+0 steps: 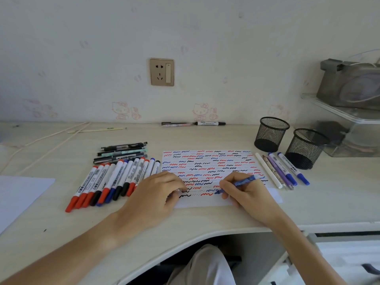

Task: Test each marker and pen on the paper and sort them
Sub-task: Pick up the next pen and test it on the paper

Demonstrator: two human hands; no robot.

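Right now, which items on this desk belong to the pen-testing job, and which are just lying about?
Part of the job:
test paper
blue marker in the right hand
left hand on the paper
whiteboard markers
dark pens
tested pens
mesh cups

Lying about:
wall socket
cable
blank sheet
clear storage box

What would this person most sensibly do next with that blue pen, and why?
Probably lift the blue pen and lay it with the tested ones right of the paper: its tip sits on a fresh blue squiggle, so it works.
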